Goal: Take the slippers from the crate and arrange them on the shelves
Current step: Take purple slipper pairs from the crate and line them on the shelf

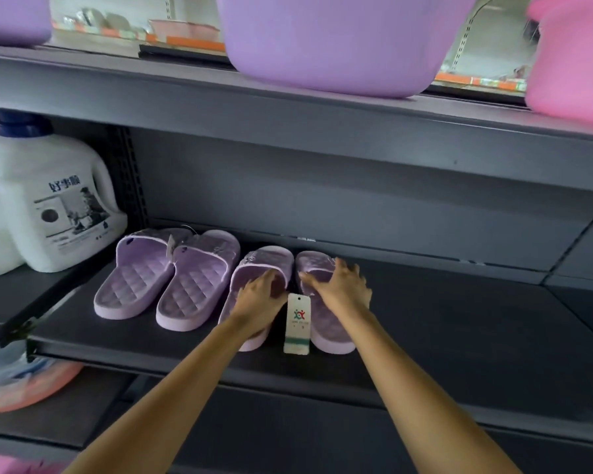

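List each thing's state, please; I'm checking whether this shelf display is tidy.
Left pair: flat on shelf, side by side, touching.
Right pair: flat, slightly apart, tag lying between.
Left hand: rests on right pair's left slipper.
Right hand: fingers spread on its right slipper.
Jug: upright, capped.
Purple basin: upright on upper shelf.

You have four lilac slippers (192,278) on the shelf (459,319), lying as two pairs. Two paper tags (298,323) show, one per pair. Both your hands are in view, left hand (261,295) and right hand (339,285). Above sit two purple tubs (332,46) and one pink tub (569,63). At the left stand two white jugs (48,200), the second only partly seen. Lower left lies one orange item (31,388), too blurred to name.
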Demonstrator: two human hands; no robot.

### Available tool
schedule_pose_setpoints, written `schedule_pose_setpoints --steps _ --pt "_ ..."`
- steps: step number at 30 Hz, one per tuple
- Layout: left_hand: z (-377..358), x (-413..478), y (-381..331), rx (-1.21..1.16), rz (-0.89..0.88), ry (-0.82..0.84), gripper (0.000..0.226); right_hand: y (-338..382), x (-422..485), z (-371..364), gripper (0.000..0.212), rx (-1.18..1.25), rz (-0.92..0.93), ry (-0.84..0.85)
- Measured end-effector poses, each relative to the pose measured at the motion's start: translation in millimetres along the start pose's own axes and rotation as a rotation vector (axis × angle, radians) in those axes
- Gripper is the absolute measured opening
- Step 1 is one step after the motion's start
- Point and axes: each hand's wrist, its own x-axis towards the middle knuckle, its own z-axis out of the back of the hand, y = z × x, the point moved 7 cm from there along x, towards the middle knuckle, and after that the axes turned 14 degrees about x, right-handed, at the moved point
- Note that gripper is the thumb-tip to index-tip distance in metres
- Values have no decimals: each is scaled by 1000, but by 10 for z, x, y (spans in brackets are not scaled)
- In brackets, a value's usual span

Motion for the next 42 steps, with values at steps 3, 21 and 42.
schedule_pose_setpoints --steps 3,21,42 --pt "46 121 45 -43 24 -7 8 68 52 -82 79 22 33 10" --pt "322 -689 -89 23 -110 -180 31 -292 -790 465 60 -14 382 102" --pt "461 -3473 -159 306 167 -247 36 -729 -2526 594 57 75 690 476"
